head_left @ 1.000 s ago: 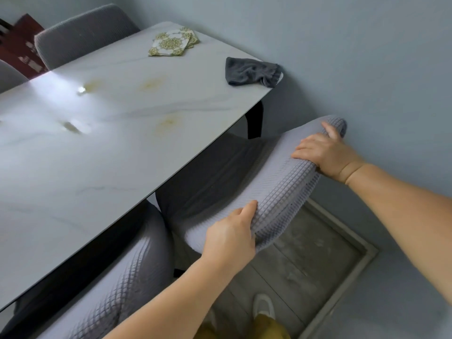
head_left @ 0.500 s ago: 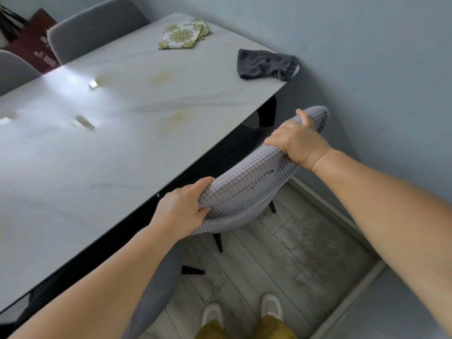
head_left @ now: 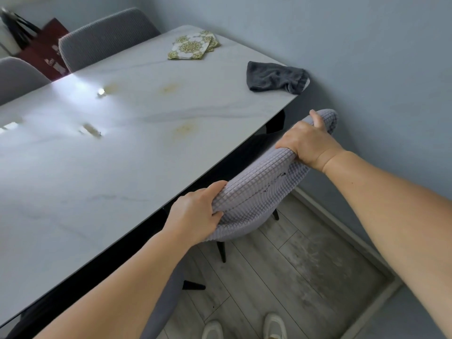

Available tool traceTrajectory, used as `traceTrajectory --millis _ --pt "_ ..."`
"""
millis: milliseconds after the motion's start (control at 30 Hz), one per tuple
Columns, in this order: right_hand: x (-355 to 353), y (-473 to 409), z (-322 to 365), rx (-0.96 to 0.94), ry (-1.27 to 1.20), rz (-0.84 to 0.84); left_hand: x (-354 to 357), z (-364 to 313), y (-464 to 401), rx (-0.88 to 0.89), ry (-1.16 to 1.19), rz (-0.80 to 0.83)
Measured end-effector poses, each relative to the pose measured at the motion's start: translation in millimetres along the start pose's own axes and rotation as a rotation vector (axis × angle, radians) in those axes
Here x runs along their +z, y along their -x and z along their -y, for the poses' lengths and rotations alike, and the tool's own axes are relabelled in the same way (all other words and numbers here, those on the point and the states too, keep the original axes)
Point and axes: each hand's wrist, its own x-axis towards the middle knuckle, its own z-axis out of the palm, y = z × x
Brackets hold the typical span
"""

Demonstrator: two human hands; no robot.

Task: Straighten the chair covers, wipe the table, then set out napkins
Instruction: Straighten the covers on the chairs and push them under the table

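A chair with a light grey waffle-textured cover [head_left: 256, 194] stands pushed in at the table's near right side. My left hand [head_left: 195, 214] grips the near end of its backrest top, fingers curled round the fabric. My right hand [head_left: 308, 140] grips the far end, thumb up. The white marble table [head_left: 122, 155] carries yellowish stains. A dark grey cloth [head_left: 276, 77] lies at its far right corner. A stack of green-patterned napkins [head_left: 193, 46] lies at the far end.
Another grey covered chair [head_left: 161, 302] sits under my left forearm. Two more grey chairs [head_left: 105, 35] stand across the table, with a dark red bag [head_left: 46, 50] behind them. A blue-grey wall runs close on the right. My shoes [head_left: 274, 325] stand on grey floorboards.
The chair has gone in under the table, its seat now hidden. Both hands keep their grip on the backrest top and have moved toward the table with it.
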Motion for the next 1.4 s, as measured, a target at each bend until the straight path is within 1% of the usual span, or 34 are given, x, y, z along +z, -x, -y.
traceTrajectory --millis 133,333,433,667,733,900,1033,1133,1300,1400 --pt "6.0 -9.2 10.1 0.024 -0.013 -0.048 -7.9 12.9 -2.7 -0.012 0.022 -0.003" --pt "16.8 2.3 8.4 0.042 -0.029 -0.128 0.3 8.0 4.5 -0.035 0.017 -0.017" --pt "13.3 1.7 14.1 0.062 -0.029 -0.075 -3.2 6.1 4.9 -0.041 0.017 0.0" --pt "-2.1 1.7 20.6 0.1 -0.01 0.034 -9.3 1.7 0.4 -0.145 0.001 0.132" --pt "-6.7 1.4 22.2 0.106 -0.001 0.065 -9.1 0.6 -2.2 -0.186 -0.015 0.194" --pt "-14.7 -2.8 24.6 0.112 0.028 0.14 -9.9 -0.3 -7.9 -0.326 -0.168 0.321" --pt "-17.0 -4.8 25.0 0.113 0.046 0.193 -14.0 -7.9 -10.6 -0.396 -0.22 0.401" --pt "-20.8 -5.5 26.4 0.109 0.06 0.225 -14.2 -9.7 -11.0 -0.426 -0.194 0.418" --pt "-25.2 -6.3 26.8 0.096 0.059 0.249 -13.1 -8.1 -14.0 -0.444 -0.049 0.423" --pt "-24.2 -8.2 25.1 0.091 0.058 0.26 -15.8 -8.9 -17.2 -0.444 -0.019 0.45"
